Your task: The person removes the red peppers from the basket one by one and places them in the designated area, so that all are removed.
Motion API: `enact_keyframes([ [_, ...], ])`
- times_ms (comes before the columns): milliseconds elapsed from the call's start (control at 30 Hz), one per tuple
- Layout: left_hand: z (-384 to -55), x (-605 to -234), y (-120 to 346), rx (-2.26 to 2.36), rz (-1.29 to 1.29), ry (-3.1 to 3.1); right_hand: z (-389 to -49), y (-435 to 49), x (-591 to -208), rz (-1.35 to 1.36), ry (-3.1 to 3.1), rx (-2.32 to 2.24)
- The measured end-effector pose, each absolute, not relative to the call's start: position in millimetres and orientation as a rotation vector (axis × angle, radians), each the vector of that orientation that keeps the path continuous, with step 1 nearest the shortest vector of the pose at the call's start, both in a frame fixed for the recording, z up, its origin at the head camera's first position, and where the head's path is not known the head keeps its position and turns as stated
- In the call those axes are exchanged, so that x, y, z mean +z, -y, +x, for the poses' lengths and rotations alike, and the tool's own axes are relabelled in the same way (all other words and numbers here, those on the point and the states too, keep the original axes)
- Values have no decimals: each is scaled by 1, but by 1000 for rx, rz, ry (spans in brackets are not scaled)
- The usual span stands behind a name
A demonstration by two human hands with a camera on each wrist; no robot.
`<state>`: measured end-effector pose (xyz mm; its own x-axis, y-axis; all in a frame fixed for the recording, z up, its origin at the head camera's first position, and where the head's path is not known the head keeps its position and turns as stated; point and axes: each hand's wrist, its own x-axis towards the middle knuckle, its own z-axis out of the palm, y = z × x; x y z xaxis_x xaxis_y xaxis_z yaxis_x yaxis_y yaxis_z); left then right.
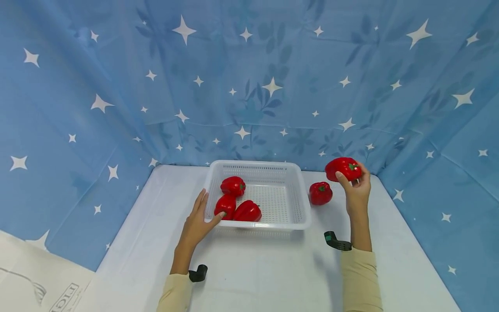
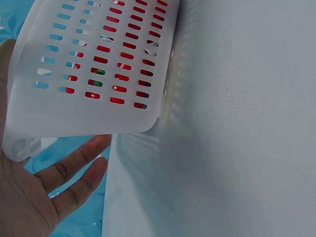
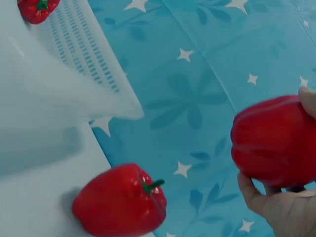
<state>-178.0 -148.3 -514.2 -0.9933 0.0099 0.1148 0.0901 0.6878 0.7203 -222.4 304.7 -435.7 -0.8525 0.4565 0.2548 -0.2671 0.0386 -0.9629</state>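
Observation:
A red bell pepper with a green stem is held up by my right hand, thumb on one side and fingers on the other. In the right wrist view this bell pepper is off the table. My left hand rests at the near left corner of a white plastic basket, its thumb over the rim. Slotted basket wall shows in the left wrist view, with two fingers stretched out beside it. Several red bell peppers lie in the basket's left part.
Another red bell pepper sits on the white table, just right of the basket. A blue curtain with white stars stands behind and along both sides. Printed pale cloth or paper lies at the lower left.

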Motion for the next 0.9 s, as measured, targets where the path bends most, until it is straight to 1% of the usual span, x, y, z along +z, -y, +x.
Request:
enact_keyframes([
  [167,-178,-514,149,-1200,-84,2792,-221,-319,-446,-395,1850,1758],
  [433,-178,-514,148,-1215,-72,2792,-217,-330,-464,-510,1975,1624],
  [667,-178,-515,148,-1222,-71,2789,-218,-337,-481,-682,2028,1619],
  [900,-178,-514,148,-1222,-72,2774,-224,-343,-495,-746,2078,1619],
])
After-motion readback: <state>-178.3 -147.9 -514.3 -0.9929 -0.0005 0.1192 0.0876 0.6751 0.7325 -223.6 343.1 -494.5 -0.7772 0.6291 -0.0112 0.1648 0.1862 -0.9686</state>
